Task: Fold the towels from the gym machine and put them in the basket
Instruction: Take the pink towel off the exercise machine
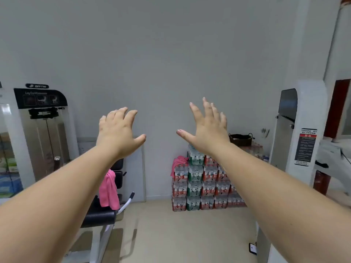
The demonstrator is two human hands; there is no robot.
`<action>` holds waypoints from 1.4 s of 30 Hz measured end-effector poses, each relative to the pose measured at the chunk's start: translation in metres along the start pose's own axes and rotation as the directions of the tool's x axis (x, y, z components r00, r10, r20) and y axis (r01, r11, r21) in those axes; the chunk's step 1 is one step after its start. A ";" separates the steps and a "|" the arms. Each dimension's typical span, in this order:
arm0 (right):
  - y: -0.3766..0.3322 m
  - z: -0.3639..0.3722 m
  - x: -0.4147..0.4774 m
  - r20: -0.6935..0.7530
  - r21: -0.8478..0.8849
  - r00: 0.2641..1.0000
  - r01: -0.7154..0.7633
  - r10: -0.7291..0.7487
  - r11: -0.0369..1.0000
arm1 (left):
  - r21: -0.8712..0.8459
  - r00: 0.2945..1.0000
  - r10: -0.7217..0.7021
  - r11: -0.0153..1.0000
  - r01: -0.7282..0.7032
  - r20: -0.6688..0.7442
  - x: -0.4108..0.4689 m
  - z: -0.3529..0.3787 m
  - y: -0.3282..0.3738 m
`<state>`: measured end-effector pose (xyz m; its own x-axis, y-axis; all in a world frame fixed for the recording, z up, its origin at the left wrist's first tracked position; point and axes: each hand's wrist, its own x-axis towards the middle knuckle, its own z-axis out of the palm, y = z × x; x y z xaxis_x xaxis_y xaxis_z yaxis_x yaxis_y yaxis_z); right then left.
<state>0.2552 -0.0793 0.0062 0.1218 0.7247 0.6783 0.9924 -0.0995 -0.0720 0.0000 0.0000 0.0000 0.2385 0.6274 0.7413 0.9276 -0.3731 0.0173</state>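
Observation:
Both my arms stretch forward at chest height. My left hand [117,130] and my right hand [207,128] are spread with straight fingers and hold nothing. A pink towel [109,188] hangs over the black padded seat of the gym machine [45,133] at the lower left, below my left forearm. A second pink towel [178,163] lies draped on the stack of bottled-water packs [201,186] against the far wall. A dark woven basket [241,139] sits on top of that stack at the right, just beyond my right wrist.
A white gym machine [302,139] with a warning label stands at the right. A white board leans on the wall behind the seat. Beige floor lies open between the machines and the water stack. A small black device [252,248] sits on the floor at the lower right.

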 end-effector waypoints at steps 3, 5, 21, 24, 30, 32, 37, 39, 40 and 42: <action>-0.004 0.028 0.012 0.028 -0.014 1.000 -0.005 0.005 1.000 | 0.029 1.000 0.001 1.000 -0.002 0.018 0.008 0.027 -0.007; -0.008 0.054 0.021 0.044 -0.001 0.999 -0.006 0.006 1.000 | 0.023 1.000 0.018 1.000 -0.019 0.025 0.015 0.050 -0.018; -0.123 0.322 0.113 0.284 -0.004 0.959 -0.024 0.024 1.000 | -0.015 0.959 -0.020 1.000 0.026 0.282 0.064 0.284 -0.180; -0.134 0.370 0.119 0.348 0.029 0.937 -0.040 0.027 0.999 | -0.021 0.939 -0.021 0.999 0.030 0.345 0.070 0.327 -0.201; -0.143 0.467 0.138 0.466 0.093 0.885 -0.036 -0.012 0.995 | 0.009 0.907 -0.043 0.999 0.043 0.420 0.075 0.409 -0.240; -0.143 0.505 0.144 0.515 0.124 0.856 -0.020 -0.047 0.992 | 0.007 0.895 -0.062 0.998 0.065 0.441 0.073 0.437 -0.254; -0.145 0.601 0.173 0.605 0.241 0.773 0.049 -0.190 0.969 | 0.107 0.850 -0.177 0.984 0.142 0.497 0.063 0.498 -0.282; -0.149 0.633 0.183 0.636 0.306 0.724 0.082 -0.268 0.948 | 0.157 0.821 -0.272 0.962 0.223 0.502 0.059 0.515 -0.290; -0.152 0.648 0.187 0.646 0.346 0.697 0.096 -0.311 0.933 | 0.179 0.803 -0.327 0.945 0.273 0.498 0.057 0.522 -0.294; -0.161 0.676 0.195 0.657 0.420 0.638 0.132 -0.402 0.898 | 0.223 0.764 -0.429 0.903 0.366 0.482 0.054 0.537 -0.300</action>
<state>0.1295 0.5392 -0.3446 -0.3107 0.9503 -0.0188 0.9135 0.2931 -0.2821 -0.1113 0.5129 -0.3256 -0.0769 0.9687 0.2361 0.9894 0.0450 0.1378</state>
